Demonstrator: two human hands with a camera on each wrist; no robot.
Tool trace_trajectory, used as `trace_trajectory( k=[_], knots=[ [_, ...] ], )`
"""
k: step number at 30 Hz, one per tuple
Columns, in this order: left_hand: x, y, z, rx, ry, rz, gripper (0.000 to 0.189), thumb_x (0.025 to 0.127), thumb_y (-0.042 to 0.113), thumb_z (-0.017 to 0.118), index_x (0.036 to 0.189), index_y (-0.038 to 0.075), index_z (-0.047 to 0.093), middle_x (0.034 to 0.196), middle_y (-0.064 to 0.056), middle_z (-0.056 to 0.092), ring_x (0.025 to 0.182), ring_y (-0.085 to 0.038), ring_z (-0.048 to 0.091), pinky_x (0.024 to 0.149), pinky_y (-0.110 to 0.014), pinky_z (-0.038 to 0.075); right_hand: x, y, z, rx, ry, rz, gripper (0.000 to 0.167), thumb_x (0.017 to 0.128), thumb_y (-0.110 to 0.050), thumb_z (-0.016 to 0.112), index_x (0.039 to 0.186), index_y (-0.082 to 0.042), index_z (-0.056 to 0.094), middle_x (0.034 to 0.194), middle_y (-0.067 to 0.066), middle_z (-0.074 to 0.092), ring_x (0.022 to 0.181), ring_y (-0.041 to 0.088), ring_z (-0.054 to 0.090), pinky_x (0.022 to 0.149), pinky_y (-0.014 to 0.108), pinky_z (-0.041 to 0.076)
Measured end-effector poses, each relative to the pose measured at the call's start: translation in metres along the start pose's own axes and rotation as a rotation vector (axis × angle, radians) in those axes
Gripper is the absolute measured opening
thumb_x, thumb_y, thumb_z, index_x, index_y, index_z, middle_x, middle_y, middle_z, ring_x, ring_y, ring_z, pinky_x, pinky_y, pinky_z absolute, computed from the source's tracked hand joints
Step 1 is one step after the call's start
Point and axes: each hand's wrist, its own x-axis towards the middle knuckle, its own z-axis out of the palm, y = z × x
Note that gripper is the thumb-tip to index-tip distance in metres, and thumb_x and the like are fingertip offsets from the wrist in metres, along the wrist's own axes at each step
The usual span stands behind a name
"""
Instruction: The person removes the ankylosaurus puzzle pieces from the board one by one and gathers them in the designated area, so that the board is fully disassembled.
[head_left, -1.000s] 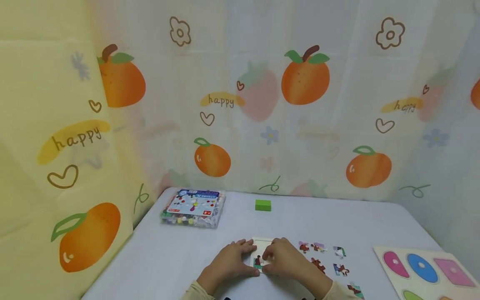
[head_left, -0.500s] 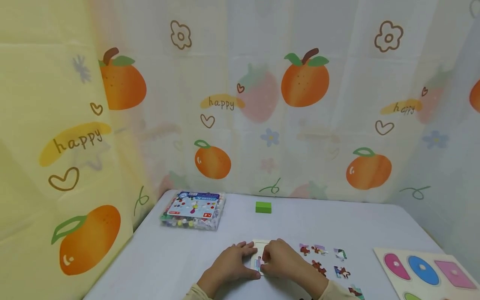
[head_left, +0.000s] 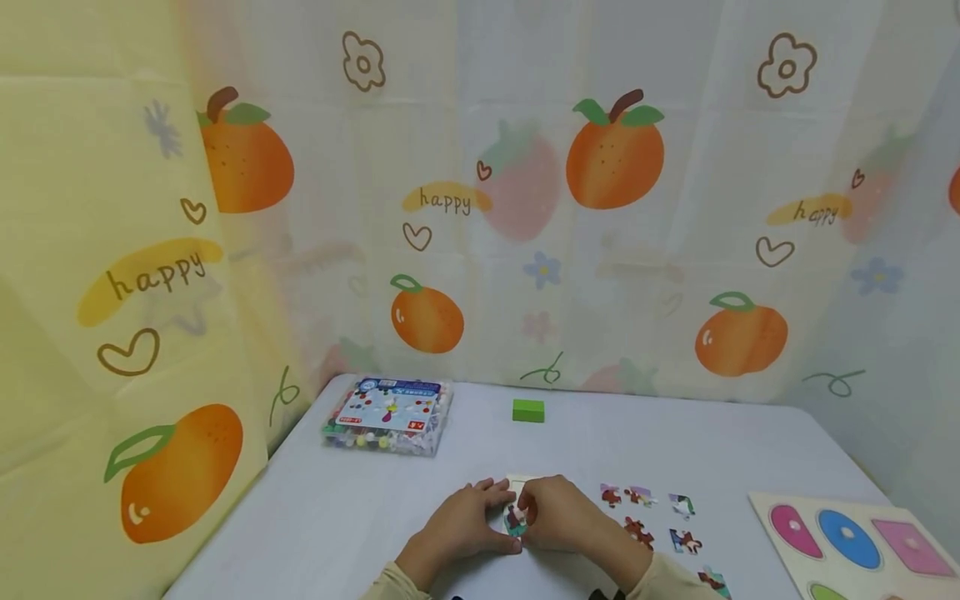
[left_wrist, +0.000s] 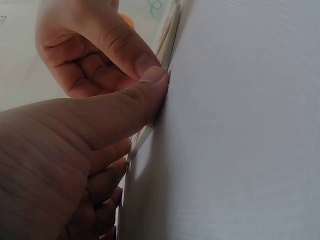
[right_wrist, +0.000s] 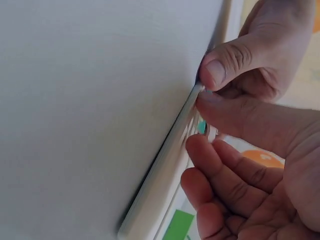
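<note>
A small pale puzzle board [head_left: 517,481] lies on the white table between both hands. My left hand [head_left: 468,521] steadies it, with the thumb at the near edge and the other fingers along the left side. In the left wrist view, the thumb presses against the board's thin rim [left_wrist: 172,37]. My right hand [head_left: 562,517] pinches a teal, brown and white puzzle piece [head_left: 515,520] over the board's lower left. A teal bit of that piece [right_wrist: 202,126] shows behind the thumb in the right wrist view. The right hand covers much of the board.
Several loose jigsaw pieces [head_left: 685,542] lie right of the hands. A shape-knob board [head_left: 813,575] sits at the far right. Toward the back stand a green block [head_left: 528,411] and a clear box of beads [head_left: 386,417]. A fruit-print curtain [head_left: 525,317] borders the table.
The puzzle piece at the board's lower left now shows brown and teal again, where pale lilac-blue showed half a second ago. My right hand has shifted slightly left; the left hand stays put.
</note>
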Motion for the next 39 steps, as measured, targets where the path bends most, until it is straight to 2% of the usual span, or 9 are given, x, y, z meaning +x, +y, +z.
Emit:
trace_trajectory(
  k=[6, 12, 15, 20, 25, 27, 32, 39],
  knots=[
    [0.000, 0.002, 0.002, -0.008, 0.001, 0.015, 0.073, 0.066, 0.053, 0.085, 0.129, 0.020, 0.067, 0.137, 0.007, 0.057, 0.131, -0.033, 0.046, 0.101, -0.050, 0.038, -0.003, -0.002, -0.003, 0.019, 0.030, 0.004, 0.023, 0.065, -0.008, 0.079, 0.080, -0.014, 0.063, 0.063, -0.013, 0.051, 0.057, 0.004, 0.046, 0.053, 0.025, 0.040],
    [0.006, 0.002, 0.002, 0.017, -0.027, -0.013, 0.076, 0.066, 0.056, 0.084, 0.131, 0.021, 0.065, 0.139, 0.009, 0.054, 0.132, -0.034, 0.045, 0.102, -0.051, 0.037, -0.015, 0.008, -0.018, 0.011, 0.024, 0.052, 0.021, 0.066, -0.019, 0.080, 0.079, -0.015, 0.064, 0.063, -0.012, 0.052, 0.057, 0.006, 0.047, 0.053, 0.026, 0.041],
    [0.008, 0.002, 0.001, 0.041, -0.033, -0.014, 0.076, 0.067, 0.056, 0.084, 0.131, 0.021, 0.065, 0.140, 0.009, 0.053, 0.132, -0.034, 0.044, 0.103, -0.052, 0.037, -0.034, 0.022, -0.031, 0.001, 0.020, 0.088, 0.021, 0.067, -0.023, 0.081, 0.078, -0.016, 0.065, 0.063, -0.012, 0.052, 0.058, 0.007, 0.047, 0.053, 0.027, 0.041],
    [0.007, 0.003, -0.003, 0.060, -0.022, -0.010, 0.075, 0.066, 0.054, 0.085, 0.130, 0.020, 0.065, 0.140, 0.007, 0.054, 0.131, -0.038, 0.045, 0.102, -0.053, 0.037, -0.078, 0.048, -0.053, 0.044, -0.005, 0.118, 0.022, 0.068, -0.024, 0.084, 0.077, -0.018, 0.065, 0.064, -0.012, 0.054, 0.059, 0.006, 0.049, 0.054, 0.026, 0.043],
    [0.004, 0.001, -0.004, 0.049, -0.030, -0.013, 0.075, 0.066, 0.053, 0.085, 0.130, 0.019, 0.065, 0.140, 0.007, 0.054, 0.130, -0.040, 0.044, 0.102, -0.054, 0.036, -0.111, 0.063, -0.060, 0.114, -0.051, 0.162, 0.026, 0.068, -0.034, 0.087, 0.075, -0.022, 0.065, 0.063, -0.011, 0.055, 0.058, 0.006, 0.049, 0.053, 0.026, 0.042],
    [0.003, 0.001, -0.005, 0.039, -0.035, -0.016, 0.075, 0.067, 0.052, 0.085, 0.130, 0.019, 0.065, 0.141, 0.006, 0.054, 0.130, -0.041, 0.044, 0.102, -0.055, 0.036, -0.115, 0.067, -0.060, 0.107, -0.047, 0.165, 0.027, 0.068, -0.038, 0.088, 0.075, -0.025, 0.065, 0.065, -0.011, 0.054, 0.060, 0.005, 0.049, 0.054, 0.026, 0.041],
    [0.002, 0.001, -0.006, 0.016, -0.040, -0.033, 0.074, 0.067, 0.051, 0.086, 0.130, 0.018, 0.065, 0.141, 0.004, 0.053, 0.131, -0.043, 0.043, 0.103, -0.057, 0.034, -0.110, 0.073, -0.053, 0.065, -0.032, 0.140, 0.024, 0.067, -0.044, 0.087, 0.076, -0.029, 0.070, 0.070, -0.010, 0.052, 0.066, 0.007, 0.046, 0.057, 0.026, 0.041],
    [0.001, 0.001, -0.002, -0.007, -0.043, -0.026, 0.075, 0.067, 0.051, 0.086, 0.130, 0.017, 0.065, 0.141, 0.004, 0.053, 0.132, -0.041, 0.042, 0.103, -0.057, 0.033, -0.113, 0.080, -0.044, 0.158, -0.076, 0.133, 0.022, 0.069, -0.036, 0.088, 0.077, -0.026, 0.070, 0.068, -0.010, 0.053, 0.062, 0.005, 0.047, 0.055, 0.026, 0.041]
  ],
)
